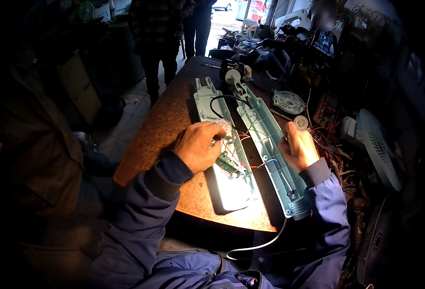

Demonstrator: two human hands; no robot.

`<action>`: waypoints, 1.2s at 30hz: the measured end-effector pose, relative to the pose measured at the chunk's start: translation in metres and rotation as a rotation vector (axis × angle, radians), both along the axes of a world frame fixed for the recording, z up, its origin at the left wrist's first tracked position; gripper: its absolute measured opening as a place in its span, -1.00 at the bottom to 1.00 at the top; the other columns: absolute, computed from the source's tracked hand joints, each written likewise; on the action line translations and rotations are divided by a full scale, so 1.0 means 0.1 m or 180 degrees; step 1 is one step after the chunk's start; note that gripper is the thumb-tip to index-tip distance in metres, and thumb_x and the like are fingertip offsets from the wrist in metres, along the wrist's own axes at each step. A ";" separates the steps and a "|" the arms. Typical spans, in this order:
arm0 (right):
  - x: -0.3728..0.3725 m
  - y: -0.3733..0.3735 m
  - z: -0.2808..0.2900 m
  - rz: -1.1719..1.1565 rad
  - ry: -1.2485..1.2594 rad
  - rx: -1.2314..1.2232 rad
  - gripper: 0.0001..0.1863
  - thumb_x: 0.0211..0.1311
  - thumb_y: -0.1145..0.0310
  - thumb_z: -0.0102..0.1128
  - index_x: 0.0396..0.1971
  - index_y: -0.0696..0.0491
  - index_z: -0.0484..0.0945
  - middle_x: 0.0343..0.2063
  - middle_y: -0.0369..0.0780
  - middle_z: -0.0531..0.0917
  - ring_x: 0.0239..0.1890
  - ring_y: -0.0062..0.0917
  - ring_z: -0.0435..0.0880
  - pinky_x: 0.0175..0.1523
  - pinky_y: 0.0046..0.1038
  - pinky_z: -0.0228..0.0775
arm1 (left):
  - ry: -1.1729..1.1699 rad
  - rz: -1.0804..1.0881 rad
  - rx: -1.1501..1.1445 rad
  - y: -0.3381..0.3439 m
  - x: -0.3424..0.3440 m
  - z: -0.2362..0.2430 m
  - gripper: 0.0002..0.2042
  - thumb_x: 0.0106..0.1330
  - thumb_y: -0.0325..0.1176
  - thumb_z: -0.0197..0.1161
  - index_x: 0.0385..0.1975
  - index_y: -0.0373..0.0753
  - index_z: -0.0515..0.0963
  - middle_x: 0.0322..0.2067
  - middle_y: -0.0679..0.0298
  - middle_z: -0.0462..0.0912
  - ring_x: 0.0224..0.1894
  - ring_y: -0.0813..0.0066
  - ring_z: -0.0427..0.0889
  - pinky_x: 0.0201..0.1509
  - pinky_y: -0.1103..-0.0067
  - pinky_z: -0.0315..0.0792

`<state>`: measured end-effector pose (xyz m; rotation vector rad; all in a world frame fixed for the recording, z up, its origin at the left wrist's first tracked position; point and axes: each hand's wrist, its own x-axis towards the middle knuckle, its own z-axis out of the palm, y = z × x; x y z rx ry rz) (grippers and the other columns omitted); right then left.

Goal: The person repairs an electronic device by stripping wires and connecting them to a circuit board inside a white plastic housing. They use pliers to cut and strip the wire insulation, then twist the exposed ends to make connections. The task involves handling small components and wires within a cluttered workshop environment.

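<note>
Two long pale-teal plastic housing halves lie side by side, inner sides up. The left housing half (241,191) holds a green circuit board (229,163) with thin red and black wires. My left hand (198,144) is closed, its fingertips pinching a small round whitish part (225,126) above that half. Ribs line the inside of the right housing half (276,169), and a white cable (260,248) leaves its near end. My right hand (300,148) is closed at this half's right edge; what its fingers hold is hidden. A round white cap (301,122) shows just beyond its fingers.
The halves rest on a brown wooden table (150,139). A power drill (234,67) lies at its far end. Right of the halves are a round plastic grille (289,102), a multimeter (327,110), tangled wires and a fan head (378,149). People (159,43) stand beyond the table.
</note>
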<state>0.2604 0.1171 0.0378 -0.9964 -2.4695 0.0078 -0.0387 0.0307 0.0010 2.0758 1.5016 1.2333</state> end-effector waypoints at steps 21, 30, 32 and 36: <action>-0.22 -0.24 0.27 0.0137 -0.0640 0.0038 -0.68 0.15 0.38 0.45 -0.27 0.14 0.45 -0.43 -0.03 0.58 -0.40 -0.10 0.67 -0.33 -0.14 0.52 | -0.0323 -0.0146 0.0527 -0.04 0.09 0.15 -0.77 0.17 -0.66 0.21 -0.19 -0.34 0.64 -0.25 0.17 0.70 -0.32 0.45 0.65 -0.29 0.57 0.50; -0.21 -0.22 0.17 -0.0216 0.0423 -0.1161 -0.58 0.23 0.25 0.46 -0.11 0.21 0.50 -0.30 0.05 0.70 -0.32 -0.21 0.74 -0.26 -0.26 0.55 | -0.0436 -0.0154 0.0531 -0.04 0.02 0.10 -0.84 0.16 -0.69 0.19 -0.32 -0.34 0.65 -0.31 0.27 0.66 -0.43 0.62 0.57 -0.38 0.65 0.42; -0.18 -0.18 0.03 -0.0284 0.0929 -0.1349 -0.53 0.25 0.22 0.45 -0.03 0.24 0.51 -0.24 0.08 0.73 -0.27 -0.27 0.77 -0.21 -0.31 0.57 | -0.0349 -0.0139 0.0218 -0.06 0.05 0.13 -0.84 0.18 -0.67 0.20 -0.30 -0.35 0.66 -0.31 0.27 0.66 -0.44 0.63 0.57 -0.38 0.65 0.41; -0.10 -0.13 -0.24 -0.0109 0.1681 -0.1713 -0.37 0.34 0.08 0.40 0.14 0.32 0.51 -0.13 0.06 0.76 -0.10 -0.34 0.77 -0.03 -0.31 0.60 | -0.0109 -0.0147 0.0097 -0.08 0.08 0.19 -0.85 0.21 -0.60 0.28 -0.23 -0.35 0.65 -0.33 0.28 0.65 -0.47 0.67 0.52 -0.42 0.66 0.38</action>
